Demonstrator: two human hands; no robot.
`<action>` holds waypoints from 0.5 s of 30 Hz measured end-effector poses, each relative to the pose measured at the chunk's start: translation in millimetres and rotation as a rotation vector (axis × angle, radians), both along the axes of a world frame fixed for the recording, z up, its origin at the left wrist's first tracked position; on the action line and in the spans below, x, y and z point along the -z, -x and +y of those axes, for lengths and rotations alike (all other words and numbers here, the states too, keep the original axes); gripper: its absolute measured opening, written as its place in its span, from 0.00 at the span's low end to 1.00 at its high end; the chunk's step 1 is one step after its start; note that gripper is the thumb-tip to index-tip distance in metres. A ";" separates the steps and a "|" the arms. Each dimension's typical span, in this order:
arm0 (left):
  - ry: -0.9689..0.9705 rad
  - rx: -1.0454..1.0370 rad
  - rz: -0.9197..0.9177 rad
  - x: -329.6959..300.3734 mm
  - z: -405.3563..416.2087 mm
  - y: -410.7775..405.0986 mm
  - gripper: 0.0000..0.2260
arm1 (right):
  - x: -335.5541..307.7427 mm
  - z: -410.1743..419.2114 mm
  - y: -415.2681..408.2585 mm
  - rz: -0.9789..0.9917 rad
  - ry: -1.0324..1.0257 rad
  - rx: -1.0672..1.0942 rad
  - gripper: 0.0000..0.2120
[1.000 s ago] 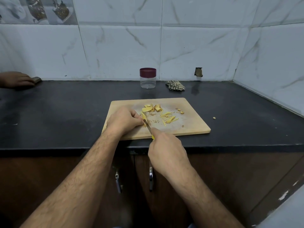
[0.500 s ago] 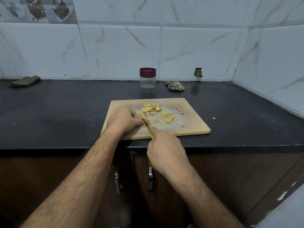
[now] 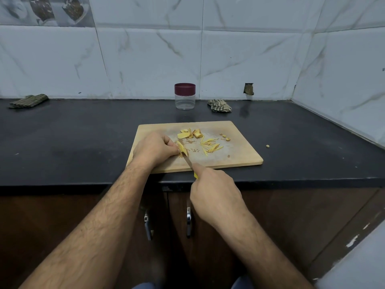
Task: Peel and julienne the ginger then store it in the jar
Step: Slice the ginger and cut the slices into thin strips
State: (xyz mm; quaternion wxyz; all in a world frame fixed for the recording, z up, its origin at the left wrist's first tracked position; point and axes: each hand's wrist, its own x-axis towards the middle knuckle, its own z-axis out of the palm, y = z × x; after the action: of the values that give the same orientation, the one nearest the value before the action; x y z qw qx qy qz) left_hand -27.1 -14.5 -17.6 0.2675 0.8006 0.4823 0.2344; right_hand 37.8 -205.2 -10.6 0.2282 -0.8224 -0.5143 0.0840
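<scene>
Two hands work on a cutting board [image 3: 239,157]: left hand [image 3: 155,149] pinches ginger [image 3: 181,147], right hand [image 3: 214,192] grips a knife [image 3: 188,161] slicing it.

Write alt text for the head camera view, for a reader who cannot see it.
A person's left hand pins a ginger piece on a wooden cutting board while the right hand slices it with a yellow-handled knife. Cut strips lie alongside; a lidded jar stands behind on the black counter.
</scene>
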 end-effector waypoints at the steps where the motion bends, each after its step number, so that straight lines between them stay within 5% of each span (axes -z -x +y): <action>1: 0.000 0.000 0.000 -0.4 -0.7 -0.2 0.07 | 0.0 -0.5 -1.5 0.002 -0.005 0.009 0.20; 15: -0.074 -0.012 -0.011 4.5 -5.8 1.2 0.07 | -5.8 -2.5 -23.3 0.097 -0.028 0.027 0.15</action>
State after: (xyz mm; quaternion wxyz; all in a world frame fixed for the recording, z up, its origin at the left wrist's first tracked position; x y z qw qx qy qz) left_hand -28.3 -20.3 -22.1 0.2390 0.8056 0.4768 0.2580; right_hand 61.1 -207.7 -4.7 0.2654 -0.8210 -0.4925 0.1137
